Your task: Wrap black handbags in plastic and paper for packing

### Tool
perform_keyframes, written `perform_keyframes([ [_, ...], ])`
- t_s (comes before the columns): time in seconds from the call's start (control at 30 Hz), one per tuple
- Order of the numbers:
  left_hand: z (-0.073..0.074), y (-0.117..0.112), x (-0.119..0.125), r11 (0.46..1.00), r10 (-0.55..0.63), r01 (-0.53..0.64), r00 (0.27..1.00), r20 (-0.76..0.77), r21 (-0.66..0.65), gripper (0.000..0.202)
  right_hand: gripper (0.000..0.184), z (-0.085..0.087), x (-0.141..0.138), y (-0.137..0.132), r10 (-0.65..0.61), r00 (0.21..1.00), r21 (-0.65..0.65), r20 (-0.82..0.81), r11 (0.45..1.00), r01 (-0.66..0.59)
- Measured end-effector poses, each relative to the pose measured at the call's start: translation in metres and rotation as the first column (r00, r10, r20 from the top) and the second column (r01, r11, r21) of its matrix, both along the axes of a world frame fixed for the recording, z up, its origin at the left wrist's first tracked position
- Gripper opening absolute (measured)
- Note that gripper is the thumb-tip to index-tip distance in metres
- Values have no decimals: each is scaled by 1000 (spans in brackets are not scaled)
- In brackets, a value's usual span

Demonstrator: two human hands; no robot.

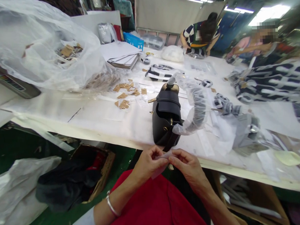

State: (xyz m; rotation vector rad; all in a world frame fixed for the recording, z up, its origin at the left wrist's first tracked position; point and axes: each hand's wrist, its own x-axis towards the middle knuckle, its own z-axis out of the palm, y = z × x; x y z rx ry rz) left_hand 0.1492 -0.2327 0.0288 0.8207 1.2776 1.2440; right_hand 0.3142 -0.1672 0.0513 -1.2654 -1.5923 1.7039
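My left hand [152,162] and my right hand [187,161] meet at the table's near edge, in front of my red clothing. Both pinch a thin, whitish, see-through strip of wrapping [164,156], its fingers closed on it from either side. A small pale gold piece [171,166] shows just under the right fingers; what it belongs to is hidden. Just beyond my hands lies a black handbag [165,115] with gold fittings. Its handle [198,105] is wrapped in crinkled clear film and arches to the right. A dark strap runs from the bag down towards my fingers.
Brown paper tags [127,90] lie scattered left of the bag. A large plastic bag [45,47] bulges at the left. Rolled striped bands [226,104] and a metal tape dispenser [250,133] sit at the right. Two people work across the table. An open carton [102,167] stands below.
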Motion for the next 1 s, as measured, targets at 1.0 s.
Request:
perform_keyframes([
  [1.0, -9, -5, -12, 993, 114, -116, 964, -242, 6, 18, 44, 13, -7, 23, -262, 939, 391, 225, 907, 159],
])
